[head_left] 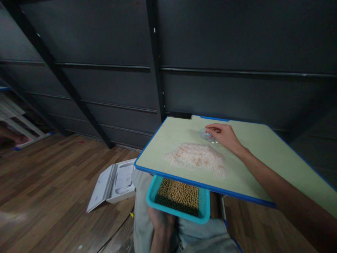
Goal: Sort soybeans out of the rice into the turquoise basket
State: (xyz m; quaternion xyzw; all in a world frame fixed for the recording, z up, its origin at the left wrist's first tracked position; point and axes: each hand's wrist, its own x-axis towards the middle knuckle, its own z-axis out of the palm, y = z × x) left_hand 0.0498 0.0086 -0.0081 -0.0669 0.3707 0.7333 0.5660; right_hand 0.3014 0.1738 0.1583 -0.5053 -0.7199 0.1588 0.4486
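Observation:
My left hand (162,219) holds a teal plastic tray (204,205) from below, just under the near edge of the table; its fingers are mostly hidden beneath it. Dried soybeans (179,195) cover much of the tray's bottom. Over the table, my right hand (221,133) is closed, thumb and fingers pinching the rim of a clear plastic dish or lid (204,134). What the clear piece contains, if anything, I cannot make out. Just nearer to me lies a spread heap of white rice (195,158) with several yellowish beans mixed in.
The pale green folding table (258,140) has a blue edge and a black piece (180,115) at its far left corner. An open white box (121,182) lies on the wooden floor (65,196). A dark panelled wall (223,42) rises behind.

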